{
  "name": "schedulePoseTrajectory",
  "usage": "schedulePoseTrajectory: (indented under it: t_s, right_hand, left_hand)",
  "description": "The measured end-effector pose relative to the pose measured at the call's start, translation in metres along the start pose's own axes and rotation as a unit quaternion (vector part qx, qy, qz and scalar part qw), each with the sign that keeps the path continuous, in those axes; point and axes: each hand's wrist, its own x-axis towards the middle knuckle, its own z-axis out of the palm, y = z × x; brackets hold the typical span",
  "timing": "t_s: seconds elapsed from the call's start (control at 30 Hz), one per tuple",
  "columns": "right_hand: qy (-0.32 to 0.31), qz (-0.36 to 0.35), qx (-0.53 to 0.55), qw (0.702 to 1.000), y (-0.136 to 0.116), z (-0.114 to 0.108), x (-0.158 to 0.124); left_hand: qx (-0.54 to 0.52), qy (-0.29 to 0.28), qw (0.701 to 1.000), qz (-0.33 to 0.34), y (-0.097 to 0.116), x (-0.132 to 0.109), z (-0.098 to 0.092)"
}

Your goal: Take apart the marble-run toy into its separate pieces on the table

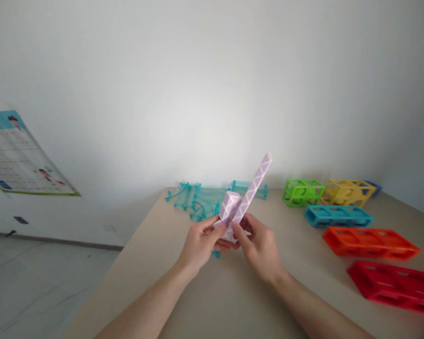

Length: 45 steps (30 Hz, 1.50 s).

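A pale purple twisty snake puzzle [253, 189] with white zigzag seams is held above the table between both hands. One long straight arm of it points up and to the right, while a shorter folded block stands beside that arm on the left. My left hand [201, 240] grips the lower left part, its thumb on the near face. Around the base of the long arm, my right hand [259, 242] is closed with the thumb pressed on the front. The fingers hide the puzzle's lower end in part.
Translucent teal plastic pieces [207, 194] lie behind the hands by the wall. To the right stand frame blocks: green [303, 192], yellow [348, 192], blue [339, 216], orange [371, 243] and red [395, 285]. A poster [24, 155] hangs on the left wall. The table's left edge drops to the floor.
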Motion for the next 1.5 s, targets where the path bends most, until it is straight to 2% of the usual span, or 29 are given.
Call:
schedulePoseTrajectory:
  t_s: [0.17, 0.47, 0.73, 0.83, 1.0, 1.1, 1.17, 1.27, 1.37, 1.5]
  right_hand:
    - [-0.017, -0.042, -0.044, 0.998, -0.005, 0.002, -0.002]
    - [-0.050, -0.151, -0.132, 0.978, -0.005, -0.010, 0.002]
    - [-0.054, -0.138, -0.130, 0.980, -0.003, -0.009, 0.004]
    - [-0.064, -0.151, -0.119, 0.979, -0.004, -0.010, 0.003]
    - [-0.051, -0.196, -0.113, 0.973, -0.007, -0.009, -0.001]
    - [-0.039, -0.156, -0.037, 0.986, -0.009, -0.008, -0.003]
    - [-0.076, -0.084, 0.075, 0.991, -0.011, -0.008, -0.004]
    - [-0.153, 0.022, 0.233, 0.960, -0.014, -0.005, -0.004]
    - [-0.140, 0.079, 0.293, 0.942, -0.015, -0.002, -0.001]
    - [-0.054, 0.097, 0.272, 0.956, -0.009, -0.002, 0.006]
  left_hand:
    - [-0.011, 0.018, 1.000, -0.001, 0.000, 0.003, -0.004]
    - [-0.010, 0.012, 0.999, -0.038, -0.002, 0.000, 0.001]
    - [-0.023, 0.020, 0.999, -0.045, -0.001, 0.002, 0.000]
    - [-0.043, 0.001, 0.997, -0.060, -0.002, 0.003, -0.002]
    - [-0.144, -0.086, 0.982, -0.084, -0.005, 0.006, -0.007]
    - [-0.193, -0.148, 0.963, -0.117, -0.005, 0.004, -0.011]
    - [-0.211, -0.199, 0.943, -0.164, -0.004, 0.002, -0.013]
    - [-0.217, -0.239, 0.923, -0.207, -0.005, 0.000, -0.013]
    - [-0.192, -0.203, 0.941, -0.193, -0.005, 0.002, -0.011]
    - [-0.154, -0.093, 0.978, -0.103, -0.002, 0.005, -0.008]
